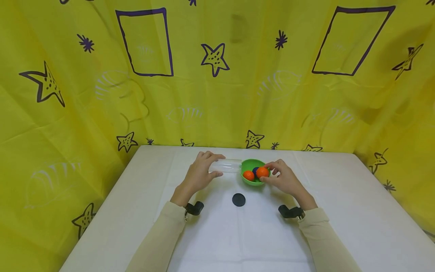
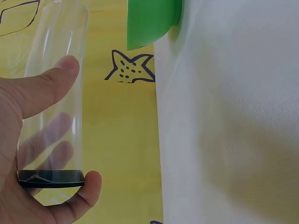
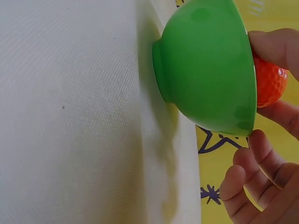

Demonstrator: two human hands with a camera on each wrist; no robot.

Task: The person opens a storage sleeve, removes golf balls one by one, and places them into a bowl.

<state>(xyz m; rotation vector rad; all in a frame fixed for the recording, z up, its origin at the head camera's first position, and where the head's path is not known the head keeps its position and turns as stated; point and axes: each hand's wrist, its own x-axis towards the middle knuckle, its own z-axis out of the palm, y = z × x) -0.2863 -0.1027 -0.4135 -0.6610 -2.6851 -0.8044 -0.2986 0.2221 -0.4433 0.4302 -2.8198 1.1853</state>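
Observation:
My left hand (image 1: 199, 172) grips a clear cylindrical container (image 1: 227, 166), thumb on one side and fingers round the other. In the head view it lies sideways, its far end beside the bowl; the left wrist view shows a black base (image 2: 51, 178) on its near end. The green bowl (image 1: 252, 183) stands on the table to its right. Inside are an orange ball (image 1: 249, 175) and a dark blue ball (image 1: 255, 171). At the bowl's right rim my right hand (image 1: 280, 176) pinches an orange golf ball (image 3: 270, 83), dimpled, between thumb and index finger; its other fingers curl loosely.
A round black lid (image 1: 239, 200) lies flat on the white-covered table (image 1: 210, 241), between the forearms and nearer than the bowl. Behind the table hangs a yellow curtain (image 1: 217, 98) with starfish drawings. Each wrist wears a small black camera (image 1: 195, 208).

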